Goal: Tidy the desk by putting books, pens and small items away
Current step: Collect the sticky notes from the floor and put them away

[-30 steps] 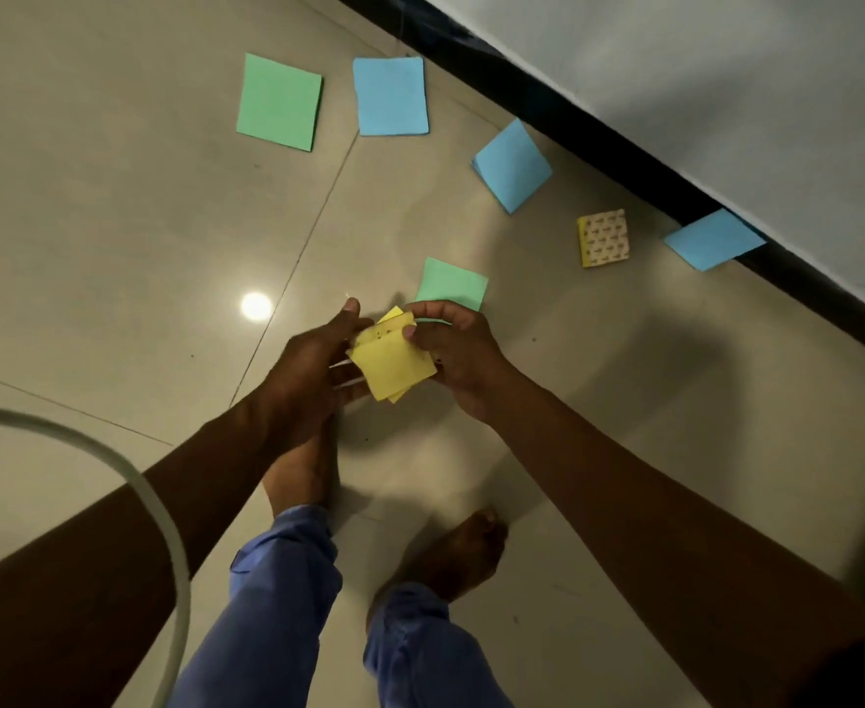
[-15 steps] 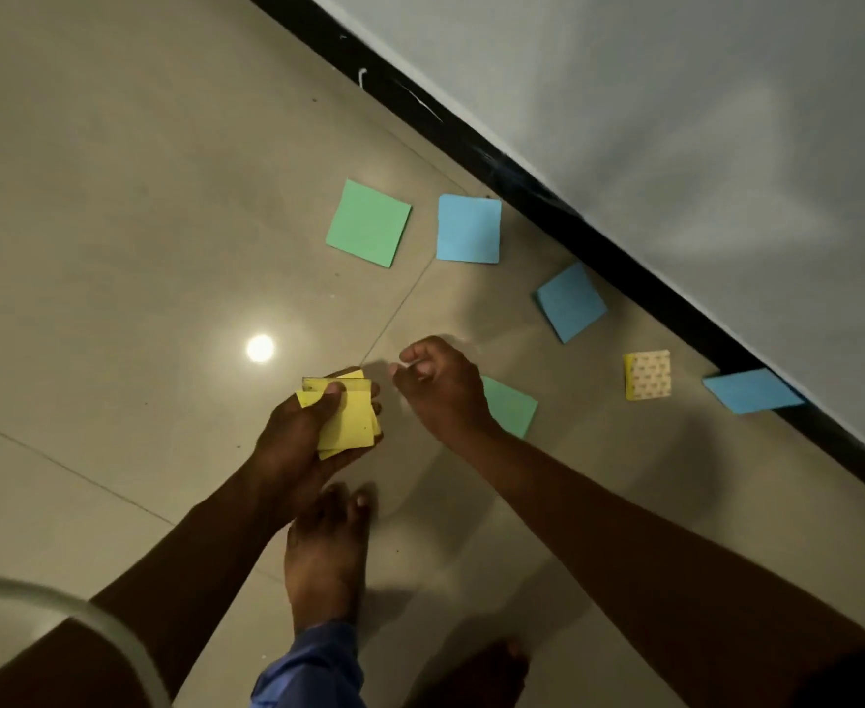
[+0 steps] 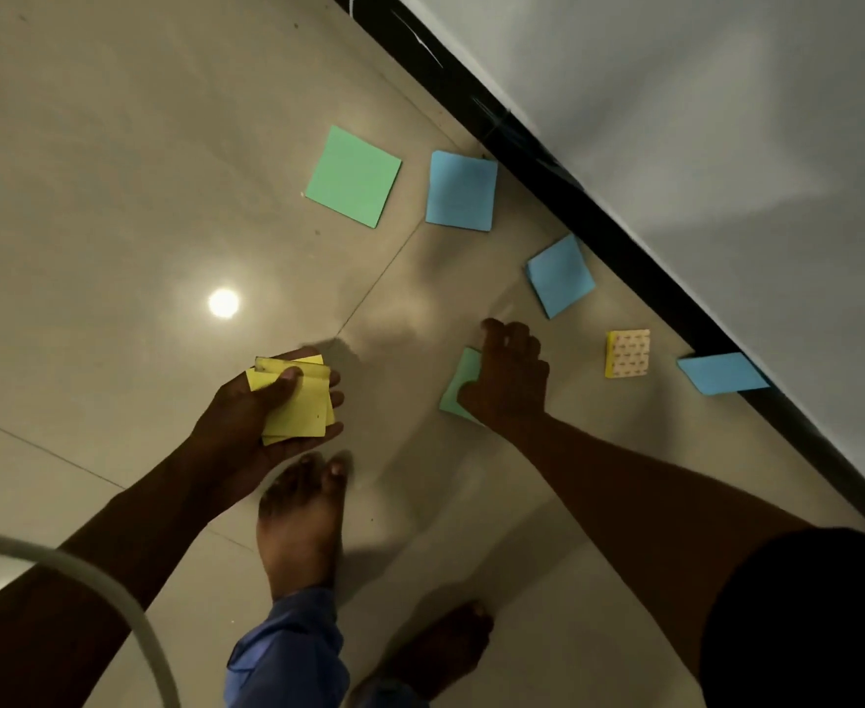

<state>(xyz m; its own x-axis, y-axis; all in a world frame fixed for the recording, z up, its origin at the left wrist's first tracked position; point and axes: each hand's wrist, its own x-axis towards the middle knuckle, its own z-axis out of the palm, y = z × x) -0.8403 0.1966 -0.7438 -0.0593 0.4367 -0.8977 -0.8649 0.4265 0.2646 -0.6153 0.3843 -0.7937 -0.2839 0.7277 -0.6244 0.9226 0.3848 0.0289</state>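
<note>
My left hand (image 3: 261,416) holds a small stack of yellow sticky notes (image 3: 300,406) above the tiled floor, thumb pressed on top. My right hand (image 3: 509,380) is down on a green sticky note (image 3: 460,385) lying on the floor, fingers spread over it; most of that note is hidden under the hand. Another green note (image 3: 353,176) lies farther away. Three blue notes lie near the wall: one (image 3: 462,190) beside the far green note, one (image 3: 560,275) past my right hand, one (image 3: 721,373) against the skirting. A yellow patterned pad (image 3: 628,353) lies right of my right hand.
A black skirting strip (image 3: 573,196) and a pale wall run diagonally along the right. My bare feet (image 3: 300,523) and blue trouser cuffs (image 3: 287,651) stand below the hands. A white curved cable (image 3: 108,590) crosses the lower left. A lamp reflection (image 3: 224,303) shines on the tiles.
My right hand left the yellow stack and moved right and down onto the near green note. The yellow notes stayed in my left hand. The view shifted toward the wall.
</note>
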